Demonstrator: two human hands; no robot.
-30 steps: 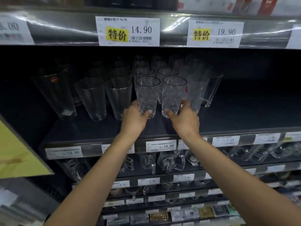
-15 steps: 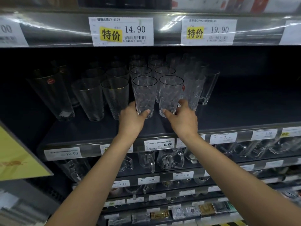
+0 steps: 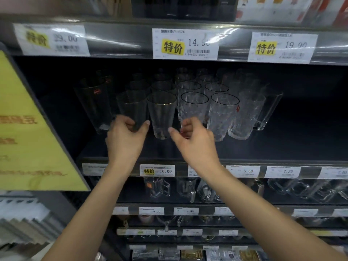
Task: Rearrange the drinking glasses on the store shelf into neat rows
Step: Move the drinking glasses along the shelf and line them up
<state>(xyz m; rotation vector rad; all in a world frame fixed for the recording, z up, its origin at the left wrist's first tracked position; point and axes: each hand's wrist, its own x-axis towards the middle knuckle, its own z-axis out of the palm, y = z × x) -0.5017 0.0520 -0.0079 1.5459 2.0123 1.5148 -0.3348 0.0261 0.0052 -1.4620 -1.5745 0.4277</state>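
Both hands have shifted leftward, off the front textured glasses (image 3: 194,110) and toward the smooth tumblers beside them.

Head view: the left hand (image 3: 126,140) wraps thumb and fingers round the lower wall of the plain glass (image 3: 131,106), which stands at the front of the shelf (image 3: 263,147). The right hand (image 3: 192,142) is loosely curled. The gold-rimmed glass (image 3: 162,113) stands just left of its thumb and the textured glasses stand behind its fingers. Whether it grips anything cannot be told.

Handling: the glass is judged rigid, slippery and breakable. Take hold low, near the thick base. Neighbouring glasses stand close, so avoid knocking them.
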